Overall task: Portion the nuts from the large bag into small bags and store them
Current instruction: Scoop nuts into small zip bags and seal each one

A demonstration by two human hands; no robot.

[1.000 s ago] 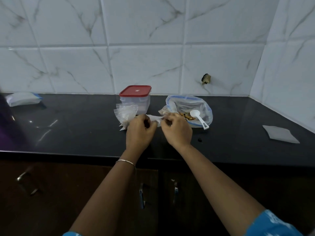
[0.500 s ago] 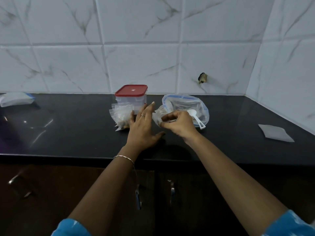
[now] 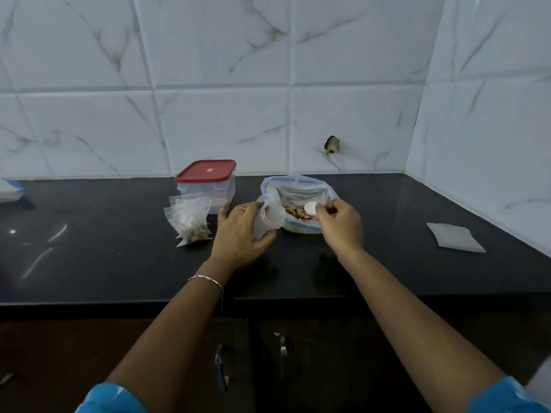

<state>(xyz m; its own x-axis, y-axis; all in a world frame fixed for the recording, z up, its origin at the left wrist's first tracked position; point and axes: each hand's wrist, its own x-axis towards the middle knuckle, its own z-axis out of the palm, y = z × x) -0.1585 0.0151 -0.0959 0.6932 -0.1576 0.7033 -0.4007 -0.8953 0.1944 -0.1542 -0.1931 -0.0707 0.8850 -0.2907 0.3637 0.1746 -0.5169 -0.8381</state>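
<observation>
The large clear bag (image 3: 301, 189) with a blue zip edge lies open on the black counter (image 3: 89, 263), brown nuts (image 3: 293, 212) showing inside. My left hand (image 3: 238, 234) holds an empty small clear bag (image 3: 267, 219) upright beside the large bag's mouth, thumb under it. My right hand (image 3: 343, 225) pinches the handle of a white spoon (image 3: 310, 207), its bowl over the nuts inside the large bag. A filled small bag (image 3: 189, 222) with nuts at its bottom stands to the left.
A clear plastic box with a red lid (image 3: 206, 181) stands behind the filled small bag, near the tiled wall. A flat white packet (image 3: 454, 240) lies at the right of the counter. Another bag (image 3: 9, 190) shows at the far left edge. Cabinet handles (image 3: 222, 368) are below the counter.
My hands stopped working together on the small bag. The left hand now holds it upright by the large bag. The right hand took the spoon and moved it into the large bag.
</observation>
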